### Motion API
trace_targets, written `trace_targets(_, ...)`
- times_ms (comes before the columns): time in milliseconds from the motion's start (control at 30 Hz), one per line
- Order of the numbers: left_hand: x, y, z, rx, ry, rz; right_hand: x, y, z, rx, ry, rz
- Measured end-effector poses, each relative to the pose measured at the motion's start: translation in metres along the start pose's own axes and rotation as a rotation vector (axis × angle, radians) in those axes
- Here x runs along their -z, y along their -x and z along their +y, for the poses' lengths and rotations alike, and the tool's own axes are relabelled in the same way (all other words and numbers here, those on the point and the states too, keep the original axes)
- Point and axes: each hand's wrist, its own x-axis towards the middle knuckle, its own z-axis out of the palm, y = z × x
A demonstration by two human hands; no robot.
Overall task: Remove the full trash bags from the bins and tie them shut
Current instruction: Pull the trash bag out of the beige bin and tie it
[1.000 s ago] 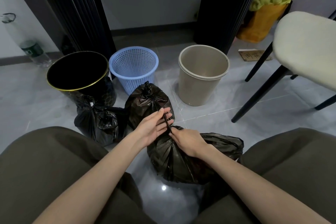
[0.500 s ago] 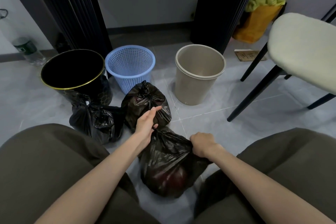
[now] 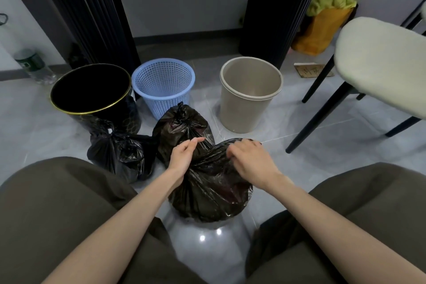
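Both hands work at the top of an untied trash bag (image 3: 207, 193) in the head camera's view. The bag stands on a grey tiled floor (image 3: 311, 168) between the person's knees. The left hand (image 3: 183, 159) pinches a stretched strip of the black plastic between thumb and forefinger. The right hand (image 3: 252, 161) curls its fingers over the gathered mouth and grips it. The bag sits directly under and between the two hands, and no finished knot shows on it.

Just beyond the left hand's fingertips stands a middle bag (image 3: 182, 127), its neck twisted into a knot on top. Further out to that hand's left lies a knotted left bag (image 3: 117, 154), pressed against the foot of a black bin (image 3: 92, 90). In a row past both hands, a blue basket (image 3: 163, 85) and a beige bin (image 3: 250, 94) show bare insides; the black bin's interior is too dark to read.

By this evidence the bags appear to be out of all three bins and two are tied. What seems to remain is knotting the one in hand. A pale-seated chair (image 3: 380, 64) stands well off to the right of the right hand.
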Motion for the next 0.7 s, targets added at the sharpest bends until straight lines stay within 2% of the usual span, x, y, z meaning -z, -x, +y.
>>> trace_targets(67,0.000,0.001,-0.001,0.011,-0.013,0.001,-0.013,0.003,-0.004,-0.045,0.065,-0.227)
trace_targets(133,0.002,0.002,-0.004,0.018,-0.033,-0.008,-0.021,0.004,0.000,-0.217,0.067,-0.432)
trace_targets(167,0.004,0.003,-0.005,0.017,-0.039,-0.013,-0.024,0.002,0.003,-0.293,0.036,-0.473)
trace_targets(267,0.007,0.003,-0.005,0.037,-0.028,-0.025,-0.031,-0.003,0.009,-0.373,-0.028,-0.537)
trace_targets(367,0.009,0.004,-0.003,0.067,-0.059,-0.037,-0.036,0.000,0.002,-0.273,0.157,-0.631)
trace_targets(467,0.010,0.003,-0.002,0.094,-0.067,-0.048,-0.031,-0.003,0.001,-0.258,0.217,-0.549)
trace_targets(567,0.009,0.004,-0.001,0.071,-0.079,-0.065,-0.020,-0.010,0.009,-0.308,0.005,-0.434)
trace_targets(633,0.008,0.003,-0.002,0.048,-0.116,-0.067,-0.016,-0.009,0.015,-0.412,-0.279,-0.482)
trace_targets(700,0.006,0.002,-0.001,0.048,-0.143,-0.089,-0.021,-0.001,0.018,-0.464,-0.437,-0.562)
